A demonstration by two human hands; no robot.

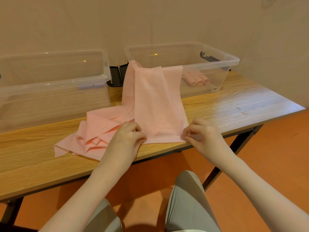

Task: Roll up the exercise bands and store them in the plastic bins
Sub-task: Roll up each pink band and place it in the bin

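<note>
A long pink exercise band (155, 101) hangs over the front rim of the right clear plastic bin (232, 62) and runs down onto the wooden table (242, 104). Its near end lies flat at the table's front edge. My left hand (128, 136) pinches the band's near left corner. My right hand (200, 133) pinches the near right corner. Three rolled pink bands (197, 80) lie on the floor of the right bin. More loose pink bands (93, 131) are piled on the table to the left of my left hand.
A second clear plastic bin (53, 84) stands at the left with nothing visible inside. Black bin latches (117, 75) sit between the two bins. A beige wall is right behind them. The orange floor and my knees show below the table edge.
</note>
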